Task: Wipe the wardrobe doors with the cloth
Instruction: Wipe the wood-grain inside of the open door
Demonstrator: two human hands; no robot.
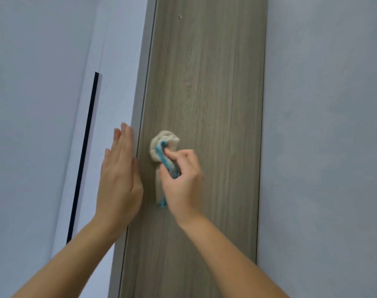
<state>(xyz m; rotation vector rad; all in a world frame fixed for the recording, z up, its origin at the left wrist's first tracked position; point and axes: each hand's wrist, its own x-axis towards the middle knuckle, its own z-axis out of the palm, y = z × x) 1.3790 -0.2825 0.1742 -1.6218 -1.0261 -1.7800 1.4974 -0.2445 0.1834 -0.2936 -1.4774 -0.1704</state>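
A tall wood-grain wardrobe panel (204, 93) runs up the middle of the view. My right hand (183, 181) grips a bunched white cloth with a blue stripe (164, 145) and presses it against the panel's left part. My left hand (118, 179) lies flat with straight fingers on the white wardrobe door (116, 82), right beside the door's grey edge strip (143, 82). Both forearms reach up from the bottom of the frame.
A narrow dark vertical gap (84, 151) splits the white door surface at the left. A plain grey-blue wall (323, 125) adjoins the wood panel on the right. Two small screw heads (179, 16) show on the panel.
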